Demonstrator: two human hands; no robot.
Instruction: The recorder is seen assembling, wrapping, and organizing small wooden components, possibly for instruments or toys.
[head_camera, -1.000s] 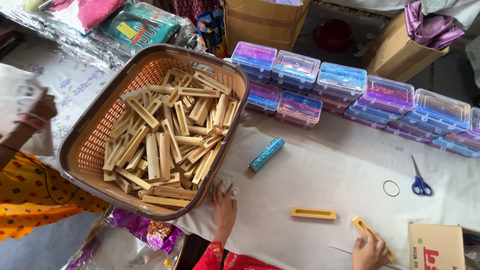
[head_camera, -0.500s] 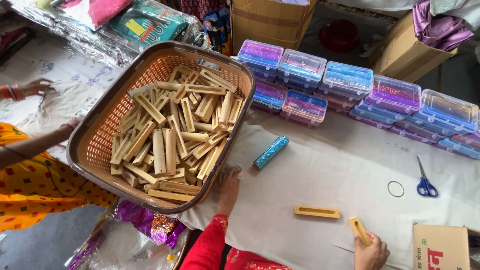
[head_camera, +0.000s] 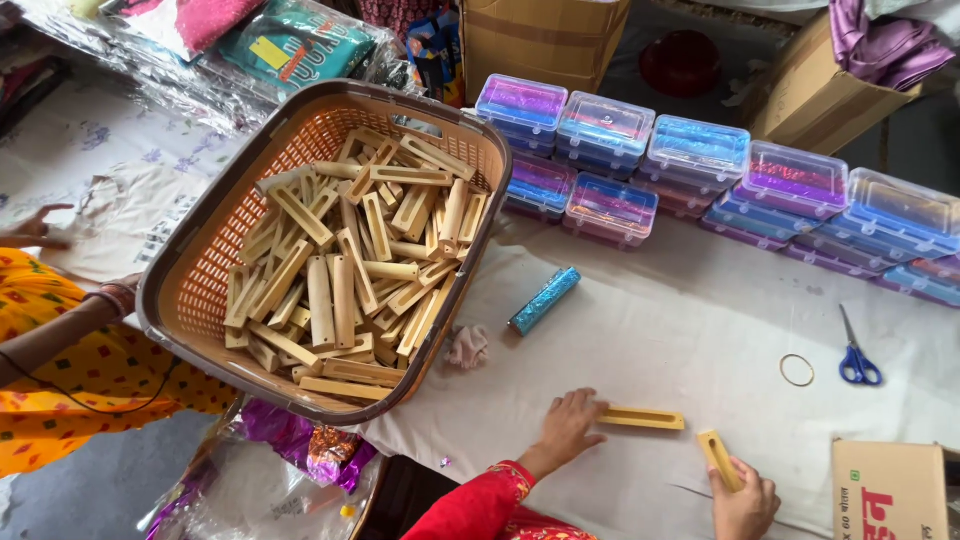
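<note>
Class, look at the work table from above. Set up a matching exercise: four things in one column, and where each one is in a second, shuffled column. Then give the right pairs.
Things
1. scissors
2. blue glitter tube
3. left hand
4. right hand

Places
A. on a flat wooden piece lying on the cloth
B. gripping an upright wooden piece
C. beside a rubber band
D. just right of the basket

Pairs: 1-C, 2-D, 3-A, 4-B
</note>
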